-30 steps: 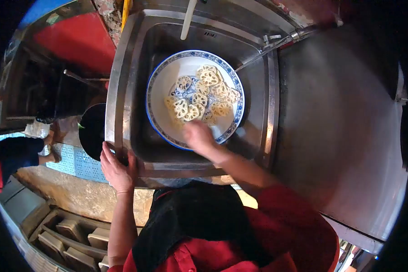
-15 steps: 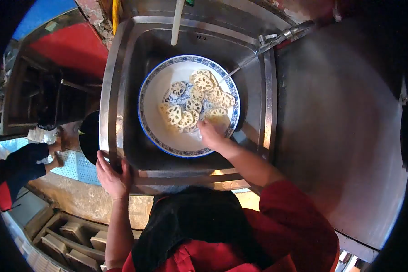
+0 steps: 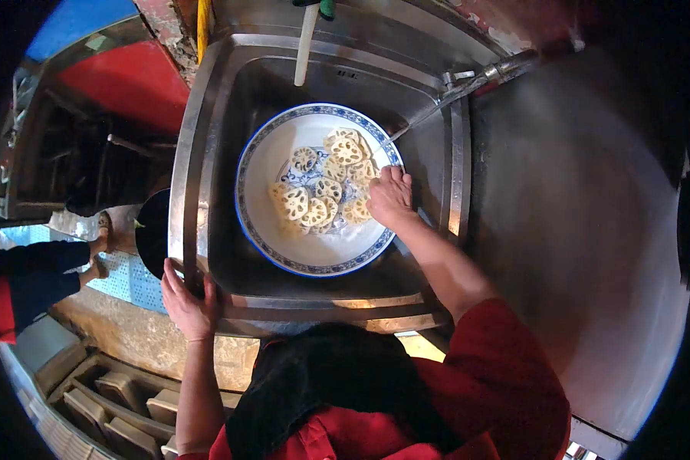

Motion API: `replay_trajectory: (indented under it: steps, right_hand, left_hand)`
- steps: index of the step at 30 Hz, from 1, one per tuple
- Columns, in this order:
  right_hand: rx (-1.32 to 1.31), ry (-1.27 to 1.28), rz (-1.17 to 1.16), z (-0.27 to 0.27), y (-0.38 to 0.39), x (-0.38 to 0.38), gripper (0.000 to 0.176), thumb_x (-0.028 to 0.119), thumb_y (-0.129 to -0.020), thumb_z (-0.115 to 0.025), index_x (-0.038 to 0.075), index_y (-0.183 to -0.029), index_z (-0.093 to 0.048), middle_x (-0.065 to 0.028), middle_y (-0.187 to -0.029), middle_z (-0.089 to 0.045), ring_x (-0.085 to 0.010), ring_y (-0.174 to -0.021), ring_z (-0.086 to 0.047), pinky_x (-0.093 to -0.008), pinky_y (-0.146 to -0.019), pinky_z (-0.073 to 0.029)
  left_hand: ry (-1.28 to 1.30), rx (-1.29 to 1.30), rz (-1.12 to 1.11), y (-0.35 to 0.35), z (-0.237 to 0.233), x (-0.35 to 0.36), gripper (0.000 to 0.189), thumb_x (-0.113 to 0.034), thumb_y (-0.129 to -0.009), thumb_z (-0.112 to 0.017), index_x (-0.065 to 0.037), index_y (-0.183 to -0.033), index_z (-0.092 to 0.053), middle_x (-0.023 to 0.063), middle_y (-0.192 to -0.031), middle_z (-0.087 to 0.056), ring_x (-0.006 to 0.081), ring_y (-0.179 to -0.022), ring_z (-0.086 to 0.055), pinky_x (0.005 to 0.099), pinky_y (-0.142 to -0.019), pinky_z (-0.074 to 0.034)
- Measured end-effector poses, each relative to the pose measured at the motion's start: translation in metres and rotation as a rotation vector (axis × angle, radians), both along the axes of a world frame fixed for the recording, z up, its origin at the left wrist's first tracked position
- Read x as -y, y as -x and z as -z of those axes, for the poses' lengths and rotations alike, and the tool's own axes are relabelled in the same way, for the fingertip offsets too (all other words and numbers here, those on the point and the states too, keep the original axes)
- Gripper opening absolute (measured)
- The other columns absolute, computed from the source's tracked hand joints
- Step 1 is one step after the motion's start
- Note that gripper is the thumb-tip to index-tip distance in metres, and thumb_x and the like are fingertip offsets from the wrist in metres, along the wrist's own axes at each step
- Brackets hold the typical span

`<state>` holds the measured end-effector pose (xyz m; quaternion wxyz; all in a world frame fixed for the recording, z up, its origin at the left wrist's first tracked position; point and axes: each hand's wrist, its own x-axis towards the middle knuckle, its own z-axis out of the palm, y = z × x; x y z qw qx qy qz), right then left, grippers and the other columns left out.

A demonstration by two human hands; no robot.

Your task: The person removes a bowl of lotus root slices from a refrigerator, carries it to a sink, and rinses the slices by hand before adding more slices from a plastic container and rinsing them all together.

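Observation:
A large white bowl (image 3: 262,215) with a blue patterned rim stands in the metal sink. Lotus root slices (image 3: 294,202) lie in it, in a loose group at the left and a pile at the upper right. My right hand (image 3: 392,197) is at the bowl's right side, fingers curled down over slices beside the rim; the hand hides what lies under the fingers. My left hand (image 3: 187,304) rests on the sink's front left corner, its thumb apart from the fingers, holding nothing.
The metal sink (image 3: 234,264) surrounds the bowl. A pale spout (image 3: 305,47) hangs above its back. From a pipe (image 3: 483,79) at upper right, a water stream runs to the bowl's rim. A metal counter (image 3: 575,253) lies right. Another person's legs (image 3: 38,268) are at left.
My right hand has moved up and right, from the lower middle of the bowl to the slices by the right rim. My left hand stays on the sink corner.

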<state>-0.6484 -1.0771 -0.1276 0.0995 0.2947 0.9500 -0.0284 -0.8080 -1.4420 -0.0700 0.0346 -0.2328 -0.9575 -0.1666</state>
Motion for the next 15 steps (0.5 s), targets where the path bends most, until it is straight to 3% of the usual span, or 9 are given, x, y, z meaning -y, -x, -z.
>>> replay_trajectory:
  steps: [2, 6, 8, 9, 11, 12, 15]
  right_hand:
    - [0.115, 0.048, 0.068, 0.003, 0.0, -0.004, 0.021, 0.011, -0.07, -0.059, 0.005, -0.09, -0.065, -0.0126, -0.106, -0.052, -0.0254, -0.106, -0.042, -0.0402, -0.088, -0.031]
    - [0.094, 0.024, 0.025, 0.004, 0.001, -0.007, 0.022, 0.012, -0.071, -0.063, 0.005, -0.091, -0.065, -0.0141, -0.108, -0.051, -0.0278, -0.105, -0.044, -0.0406, -0.088, -0.035]
    - [-0.097, 0.471, 0.168, 0.003, 0.004, -0.012, 0.042, 0.011, -0.07, -0.069, 0.005, -0.111, -0.058, -0.0175, -0.109, -0.049, -0.0315, -0.107, -0.046, -0.0406, -0.089, -0.037]
    - [-0.097, 0.475, 0.168, 0.006, 0.007, -0.012, 0.042, 0.011, -0.07, -0.069, 0.005, -0.111, -0.058, -0.0175, -0.109, -0.049, -0.0315, -0.107, -0.046, -0.0406, -0.089, -0.037]
    - [-0.307, 0.572, 0.305, 0.015, 0.017, -0.015, 0.07, 0.01, -0.068, -0.073, 0.008, -0.13, -0.04, -0.0202, -0.11, -0.047, -0.0356, -0.107, -0.047, -0.0397, -0.09, -0.04]
    - [-0.349, 0.504, 0.298, 0.029, 0.021, -0.017, 0.087, 0.009, -0.067, -0.074, 0.009, -0.138, -0.025, -0.023, -0.116, -0.045, -0.0374, -0.11, -0.046, -0.0394, -0.092, -0.039]
    - [-0.435, 0.399, 0.313, 0.045, 0.025, -0.007, 0.085, 0.01, -0.067, -0.074, 0.007, -0.137, -0.025, -0.025, -0.123, -0.041, -0.0385, -0.114, -0.044, -0.0387, -0.094, -0.038]
  left_hand:
    - [0.01, 0.0, -0.006, 0.0, 0.001, 0.001, 0.077, -0.033, -0.074, -0.065, -0.002, -0.135, -0.029, 0.0232, -0.12, -0.046, 0.0403, -0.106, -0.047, 0.0459, -0.09, -0.037]
    - [0.007, 0.009, 0.002, 0.0, -0.003, -0.001, 0.076, -0.033, -0.074, -0.065, -0.002, -0.135, -0.03, 0.0225, -0.119, -0.046, 0.0399, -0.105, -0.047, 0.0452, -0.09, -0.038]
    - [0.014, -0.012, 0.001, -0.001, -0.002, -0.001, 0.076, -0.033, -0.074, -0.065, -0.002, -0.134, -0.03, 0.0224, -0.119, -0.046, 0.0398, -0.105, -0.047, 0.0451, -0.09, -0.037]
    - [0.016, -0.032, 0.015, -0.001, -0.002, -0.001, 0.076, -0.032, -0.074, -0.065, -0.002, -0.134, -0.03, 0.0223, -0.119, -0.047, 0.0397, -0.105, -0.047, 0.045, -0.09, -0.037]
    - [0.011, -0.04, 0.013, -0.001, 0.0, -0.001, 0.075, -0.032, -0.074, -0.065, -0.002, -0.134, -0.03, 0.0223, -0.118, -0.047, 0.0397, -0.105, -0.047, 0.0452, -0.09, -0.037]
    - [0.005, -0.048, 0.011, -0.001, 0.0, -0.001, 0.075, -0.031, -0.074, -0.065, -0.002, -0.134, -0.03, 0.0222, -0.118, -0.047, 0.0398, -0.105, -0.047, 0.0454, -0.09, -0.037]
    - [-0.009, -0.045, 0.023, 0.0, 0.001, 0.0, 0.075, -0.03, -0.073, -0.066, -0.002, -0.134, -0.03, 0.022, -0.117, -0.047, 0.0395, -0.105, -0.047, 0.0449, -0.09, -0.037]
